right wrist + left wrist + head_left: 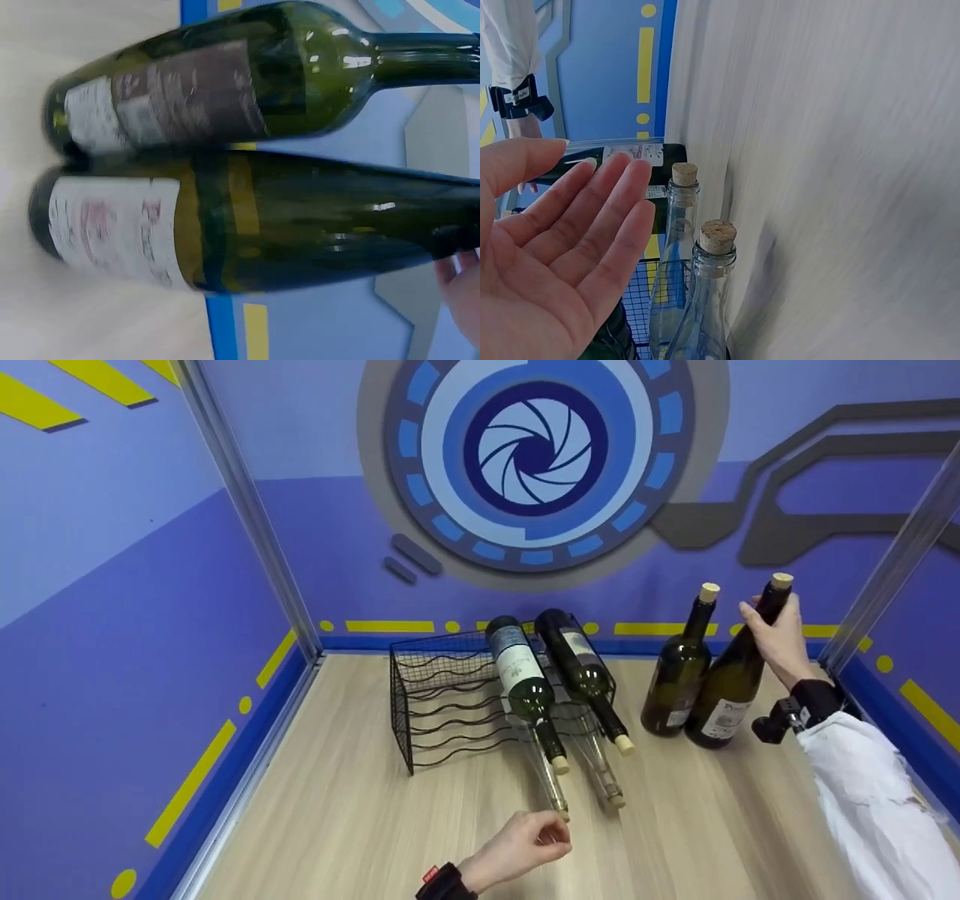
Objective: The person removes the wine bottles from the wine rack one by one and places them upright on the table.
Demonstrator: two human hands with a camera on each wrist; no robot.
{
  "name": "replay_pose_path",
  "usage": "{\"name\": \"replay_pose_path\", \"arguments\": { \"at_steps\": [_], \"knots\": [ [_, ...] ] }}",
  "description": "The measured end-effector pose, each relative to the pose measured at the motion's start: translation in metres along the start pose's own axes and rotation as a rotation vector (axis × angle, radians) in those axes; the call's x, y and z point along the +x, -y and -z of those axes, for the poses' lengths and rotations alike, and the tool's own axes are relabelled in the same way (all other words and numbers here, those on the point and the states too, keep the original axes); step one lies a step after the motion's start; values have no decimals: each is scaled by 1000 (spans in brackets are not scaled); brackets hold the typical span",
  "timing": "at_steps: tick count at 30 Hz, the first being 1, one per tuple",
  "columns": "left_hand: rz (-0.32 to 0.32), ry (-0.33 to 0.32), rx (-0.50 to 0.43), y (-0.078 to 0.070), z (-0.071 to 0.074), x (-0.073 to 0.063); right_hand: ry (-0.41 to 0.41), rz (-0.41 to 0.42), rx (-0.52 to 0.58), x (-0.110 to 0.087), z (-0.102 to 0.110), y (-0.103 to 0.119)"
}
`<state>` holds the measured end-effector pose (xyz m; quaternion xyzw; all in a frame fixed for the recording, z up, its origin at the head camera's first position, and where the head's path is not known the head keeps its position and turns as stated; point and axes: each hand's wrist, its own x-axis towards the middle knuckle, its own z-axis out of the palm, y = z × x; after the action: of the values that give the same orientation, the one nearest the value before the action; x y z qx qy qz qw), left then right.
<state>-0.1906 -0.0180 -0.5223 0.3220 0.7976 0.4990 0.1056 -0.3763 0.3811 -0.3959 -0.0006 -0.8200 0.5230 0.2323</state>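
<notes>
My right hand (781, 636) grips the neck of a corked dark green wine bottle (726, 697), which leans slightly to the right. Its white label (112, 225) shows in the right wrist view. Close on its left stands a second dark bottle (679, 682), upright and corked. My left hand (519, 847) is near the table's front, fingers loosely bent and holding nothing; in the left wrist view the palm (547, 277) faces up beside two corked clear bottles. A black wire rack (442, 697) holds two dark bottles (521, 667) above those clear bottles (598, 761).
The wooden table (337, 810) is bounded by a blue back wall (322, 540) and side walls with metal posts (247, 510). Bottle necks stick out over the rack's front edge toward me. The rack's left half shows bare wavy wires.
</notes>
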Motion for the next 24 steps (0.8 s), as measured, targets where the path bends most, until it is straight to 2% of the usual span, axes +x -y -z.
{"name": "replay_pose_path", "arguments": {
  "at_steps": [2,5,8,13,17,20,24],
  "knots": [
    [-10,-2,5,1,0,0,-18,-22,-7,-3,4,1],
    [-21,-3,8,3,-1,1,-95,-29,26,-6,9,7],
    [-25,-3,7,5,-1,1,-212,51,53,-6,12,17],
    [-14,1,12,5,1,0,-335,289,32,-8,17,34],
    [-28,-24,27,4,8,1,-385,533,-26,-17,15,48],
    [-31,-60,37,2,16,3,-360,703,-44,-31,5,65],
    [-20,-107,54,-2,30,7,-230,869,-27,-57,-16,88]
  ]
}}
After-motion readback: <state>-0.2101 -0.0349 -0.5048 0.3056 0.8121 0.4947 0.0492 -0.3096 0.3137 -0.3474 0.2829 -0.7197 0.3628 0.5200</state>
